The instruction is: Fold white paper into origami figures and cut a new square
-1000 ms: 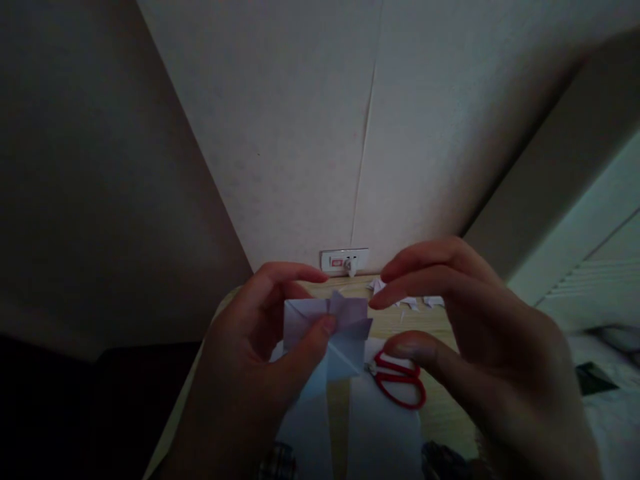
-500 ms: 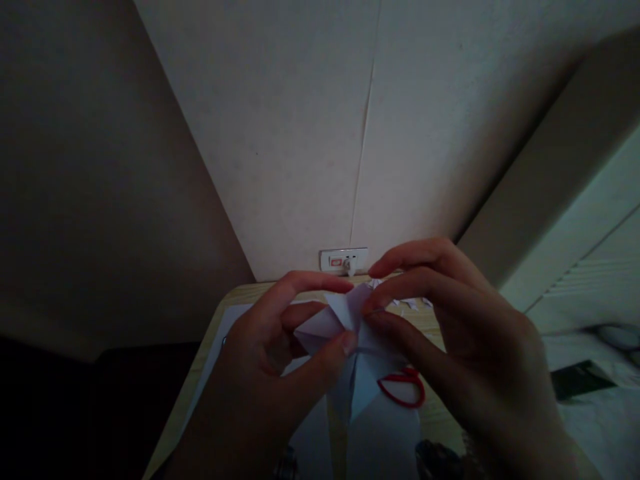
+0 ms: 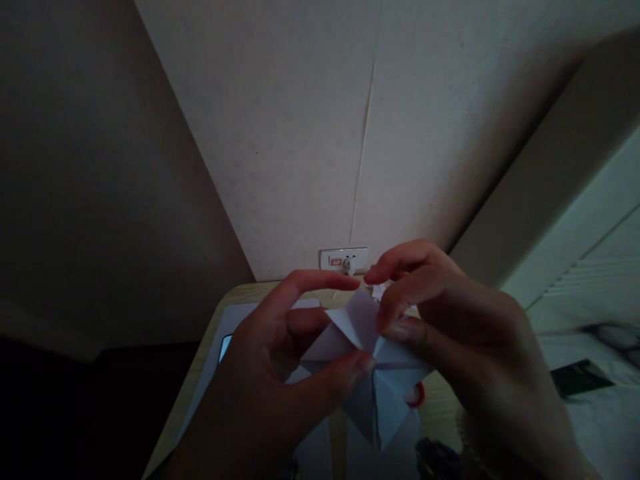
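A white folded-paper piece (image 3: pixel 363 317), creased into several pointed flaps, is held up over the small table between both hands. My left hand (image 3: pixel 295 353) grips its left side, the thumb pressed on the front and the fingers behind. On the right, my right hand (image 3: pixel 465 340) pinches an upper flap between thumb and forefinger. Below the paper, part of a red scissors handle (image 3: pixel 416 395) shows; the rest is covered. Sheets of white paper (image 3: pixel 315 437) lie beneath on the table.
The light wooden table (image 3: pixel 245 292) stands against the wall. Small cut paper pieces (image 3: pixel 379 291) lie at its back, near a wall socket (image 3: pixel 344 257) with a plug. A lit screen edge (image 3: pixel 225 347) shows behind my left hand. A dark object (image 3: pixel 437 460) sits at the front.
The folded paper has shifted right and slightly down and turned more face-on, covering more of the scissors handle. My right thumb and forefinger have moved onto the flap's right side.
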`<act>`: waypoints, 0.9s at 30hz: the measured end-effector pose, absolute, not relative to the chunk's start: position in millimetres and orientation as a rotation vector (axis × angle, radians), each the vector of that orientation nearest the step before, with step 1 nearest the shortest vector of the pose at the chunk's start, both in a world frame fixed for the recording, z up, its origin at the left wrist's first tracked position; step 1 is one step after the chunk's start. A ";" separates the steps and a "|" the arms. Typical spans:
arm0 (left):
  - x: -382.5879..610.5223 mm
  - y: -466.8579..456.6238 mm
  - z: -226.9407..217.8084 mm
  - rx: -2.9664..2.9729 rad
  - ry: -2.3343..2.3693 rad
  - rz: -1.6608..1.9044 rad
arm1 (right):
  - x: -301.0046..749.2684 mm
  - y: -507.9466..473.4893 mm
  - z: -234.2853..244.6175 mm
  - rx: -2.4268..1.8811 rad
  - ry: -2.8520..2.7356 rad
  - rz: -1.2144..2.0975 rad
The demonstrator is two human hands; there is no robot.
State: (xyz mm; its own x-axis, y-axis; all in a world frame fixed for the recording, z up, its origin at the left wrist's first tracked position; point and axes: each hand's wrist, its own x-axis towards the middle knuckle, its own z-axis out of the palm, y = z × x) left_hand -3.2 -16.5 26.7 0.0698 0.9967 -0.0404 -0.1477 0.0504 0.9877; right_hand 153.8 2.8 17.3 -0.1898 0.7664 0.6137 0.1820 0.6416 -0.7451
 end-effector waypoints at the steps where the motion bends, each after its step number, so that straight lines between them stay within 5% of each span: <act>1: -3.4 -16.3 26.5 1.092 1.064 1.192 | 153.7 2.9 17.3 -0.770 -1.718 0.654; 27: 1.5 -14.9 27.7 0.949 1.054 1.234 | 152.0 3.7 17.6 -0.741 -1.677 0.957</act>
State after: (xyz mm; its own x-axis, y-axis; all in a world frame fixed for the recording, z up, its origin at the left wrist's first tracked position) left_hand 1.5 -14.9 27.7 0.0281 0.9944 -0.1016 -0.2560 0.1054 0.9609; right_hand 152.0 3.7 17.6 -0.2877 0.8358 0.4676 0.0224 0.4940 -0.8692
